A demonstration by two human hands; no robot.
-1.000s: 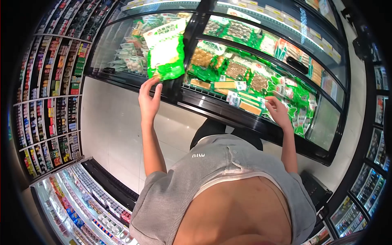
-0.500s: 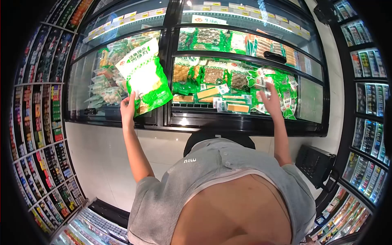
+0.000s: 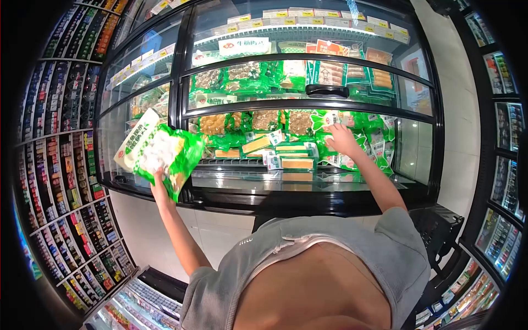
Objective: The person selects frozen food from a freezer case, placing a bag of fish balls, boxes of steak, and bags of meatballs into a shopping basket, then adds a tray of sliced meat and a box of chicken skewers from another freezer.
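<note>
My left hand (image 3: 159, 192) grips the lower edge of a green and white bag of frozen balls (image 3: 159, 154), held up over the freezer's front left. The bag is tilted, its printed side up. My right hand (image 3: 345, 142) reaches into the open section of the chest freezer (image 3: 264, 198), fingers spread over green and white bags (image 3: 377, 148) at the right. Left of that hand lie flat packs of yellowish sticks (image 3: 297, 163). Bags of brown balls (image 3: 269, 121) stand behind them.
Sliding glass lids with black frames and a black handle (image 3: 327, 91) cover the freezer's rear. Price tags (image 3: 297, 21) line its back. Bottle shelves (image 3: 60, 181) rise at the left, more shelves (image 3: 503, 143) at the right. A black crate (image 3: 440, 225) stands by the freezer's right front.
The view has shifted, showing the freezer closer. My left hand has lowered the bag and tipped it leftward. My right hand has come down onto the green and white bags.
</note>
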